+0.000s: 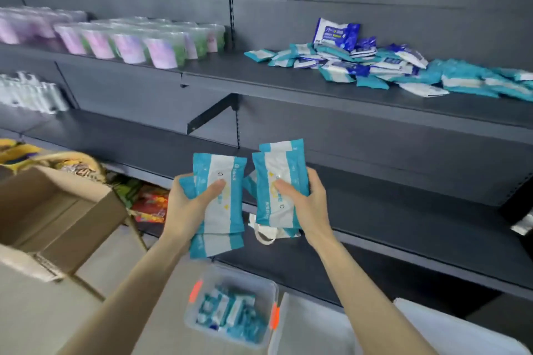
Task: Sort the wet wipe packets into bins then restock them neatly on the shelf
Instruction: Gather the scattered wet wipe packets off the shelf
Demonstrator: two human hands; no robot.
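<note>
The person stands before a dark metal shelving unit, both forearms raised. The left hand (187, 204) grips a left stack (222, 199) of teal-and-white wet wipe packets, thumb pressed flat on the front packet. The fingers are curled behind it and hidden. The right hand (305, 204) holds a right stack (274, 181) in the same manner, thumb on the face and fingers out of sight behind. How many packets each stack holds cannot be told, as only offset edges show behind the front ones. The two stacks stand upright, just beside each other, in front of the lower shelf (403, 210).

On the upper shelf (259, 81) lies a loose pile (375, 69) of teal and dark blue packets, cut off at the right edge of the view.

Below the hands a clear bin (251, 278) with orange clips holds more teal packets, which are blurred. A white looped item (264, 235) shows partly behind the right stack; what it is cannot be told.

To the left are an open cardboard box (72, 210) and, on the upper shelf, rows of wrapped cups (144, 43), both blurred.
</note>
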